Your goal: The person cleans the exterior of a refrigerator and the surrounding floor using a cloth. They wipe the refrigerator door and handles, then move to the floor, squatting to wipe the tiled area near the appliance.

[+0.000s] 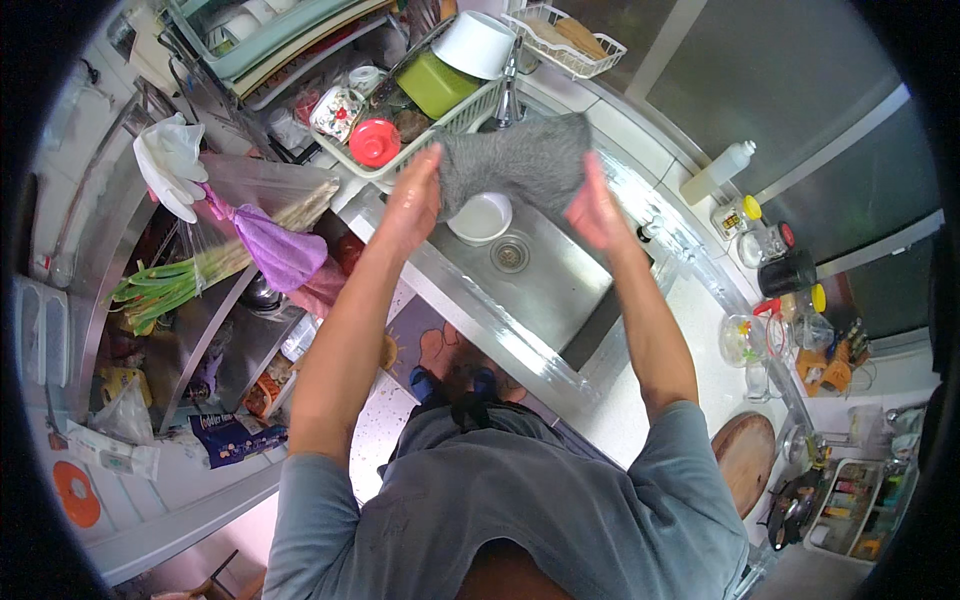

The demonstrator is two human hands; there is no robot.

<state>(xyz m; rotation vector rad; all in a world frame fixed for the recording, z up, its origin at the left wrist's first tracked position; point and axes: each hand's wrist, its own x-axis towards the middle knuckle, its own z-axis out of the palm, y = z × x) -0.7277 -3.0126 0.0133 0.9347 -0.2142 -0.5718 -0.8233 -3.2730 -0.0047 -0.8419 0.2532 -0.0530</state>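
A grey cloth is stretched between my two hands above the metal sink. My left hand grips its left side, and my right hand has hold of its right side. Motion blurs the cloth and the fingers a little. Below it a white bowl sits in the sink, its far rim partly hidden by the cloth. The drain strainer lies just right of the bowl. Behind the cloth stands a chrome faucet.
Left of the faucet, a dish rack holds a green basin, a white container and a red bowl. A purple towel and scallions are at the left. Along the windowsill stand a bottle and several jars.
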